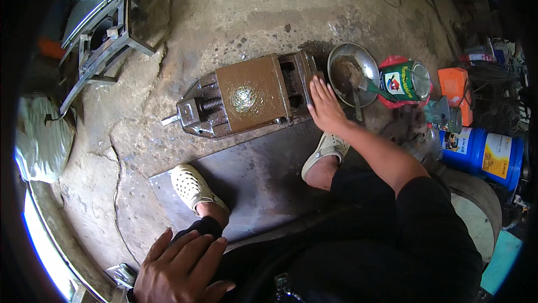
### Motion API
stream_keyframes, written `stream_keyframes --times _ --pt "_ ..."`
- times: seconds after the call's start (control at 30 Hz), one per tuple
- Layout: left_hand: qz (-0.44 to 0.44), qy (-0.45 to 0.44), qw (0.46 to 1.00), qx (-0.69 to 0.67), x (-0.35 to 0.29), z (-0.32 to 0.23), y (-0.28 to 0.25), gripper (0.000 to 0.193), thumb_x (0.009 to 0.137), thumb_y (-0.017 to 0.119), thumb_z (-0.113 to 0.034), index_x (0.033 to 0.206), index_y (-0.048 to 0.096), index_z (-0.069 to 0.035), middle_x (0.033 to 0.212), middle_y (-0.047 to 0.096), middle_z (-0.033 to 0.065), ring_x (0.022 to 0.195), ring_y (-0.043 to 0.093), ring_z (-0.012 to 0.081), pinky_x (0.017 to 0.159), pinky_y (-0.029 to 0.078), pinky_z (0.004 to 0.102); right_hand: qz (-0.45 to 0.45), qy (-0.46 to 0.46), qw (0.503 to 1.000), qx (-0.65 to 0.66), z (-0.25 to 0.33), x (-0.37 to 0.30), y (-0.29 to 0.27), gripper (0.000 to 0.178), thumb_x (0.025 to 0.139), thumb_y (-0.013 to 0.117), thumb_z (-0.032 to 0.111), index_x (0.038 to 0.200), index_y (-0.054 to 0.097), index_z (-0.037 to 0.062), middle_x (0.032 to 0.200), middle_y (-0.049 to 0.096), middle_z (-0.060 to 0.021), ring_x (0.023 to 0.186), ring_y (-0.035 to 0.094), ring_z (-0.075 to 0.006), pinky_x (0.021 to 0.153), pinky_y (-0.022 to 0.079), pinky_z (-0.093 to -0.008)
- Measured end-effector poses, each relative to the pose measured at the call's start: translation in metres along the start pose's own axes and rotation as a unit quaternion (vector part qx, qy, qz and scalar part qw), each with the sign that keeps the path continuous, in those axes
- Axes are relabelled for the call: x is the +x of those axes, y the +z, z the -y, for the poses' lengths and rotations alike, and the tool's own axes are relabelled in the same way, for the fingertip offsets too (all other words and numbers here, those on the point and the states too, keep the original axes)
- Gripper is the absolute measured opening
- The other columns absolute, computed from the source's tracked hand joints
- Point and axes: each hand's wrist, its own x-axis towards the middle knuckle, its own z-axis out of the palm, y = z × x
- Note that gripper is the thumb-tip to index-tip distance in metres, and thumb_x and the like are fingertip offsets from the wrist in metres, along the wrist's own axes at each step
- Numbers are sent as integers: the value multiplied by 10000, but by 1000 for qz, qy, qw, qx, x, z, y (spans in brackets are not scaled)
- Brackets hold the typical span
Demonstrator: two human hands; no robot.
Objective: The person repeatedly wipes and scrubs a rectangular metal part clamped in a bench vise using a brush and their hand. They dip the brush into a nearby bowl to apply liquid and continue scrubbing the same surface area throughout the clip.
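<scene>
A machine vise (251, 98), wet and brown with a glossy flat top, lies on the concrete floor. My right hand (326, 105) reaches to its right end, fingers together and pressed along the end face. A small brown piece shows at those fingertips; its kind is not clear. Close to that hand is a metal bowl (368, 63) holding brown paste or liquid, with a brush (367, 84) leaning in it. My left hand (182, 269) is open near my left leg, its fingers slightly spread and nothing in it.
My feet in pale clogs (192, 186) stand on a dark metal plate (258, 177). Right of the bowl are a green can (420, 80), an orange object (455, 90) and a blue bucket (487, 154). A metal frame (103, 51) stands far left, above a pale plastic bag (42, 137).
</scene>
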Motion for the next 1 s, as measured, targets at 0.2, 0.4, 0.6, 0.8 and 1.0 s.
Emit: stream_keyframes --times 0.2,0.4,0.6,0.8,1.0 --pt "-4 -1 1000 18 4 -6 2 737 799 747 -530 1271 613 20 1173 686 242 1135 669 407 1002 476 606 -17 78 997 19 12 42 -8 957 992 479 590 1581 127 -77 1675 75 -255 1560 69 -395 1259 95 -506" --pt "12 -27 1000 3 6 0 0 748 753 781 -499 1263 609 22 1190 676 235 1121 672 406 1011 471 610 109 18 993 -35 14 13 -10 1025 963 487 646 1574 123 -92 1665 77 -275 1555 61 -418 1253 86 -520" --pt "6 -25 1000 14 8 -1 0 749 754 783 -495 1269 604 19 1192 676 233 1132 667 408 1024 460 619 -91 26 995 -25 10 47 -10 1021 959 455 687 1570 181 -84 1662 126 -265 1553 115 -388 1264 106 -491" --pt "12 -55 998 -1 2 2 -3 735 793 749 -521 1272 604 17 1187 679 231 1149 661 402 1043 441 620 111 14 993 -27 12 10 -15 1042 950 523 642 1584 115 -78 1673 62 -264 1559 63 -401 1257 91 -511" --pt "1 -23 1000 4 5 -2 0 736 803 737 -534 1277 605 14 1169 683 242 1148 661 400 1040 439 623 -64 36 997 -35 15 51 -12 1058 945 427 731 1569 184 -88 1668 114 -252 1557 94 -379 1263 86 -497"
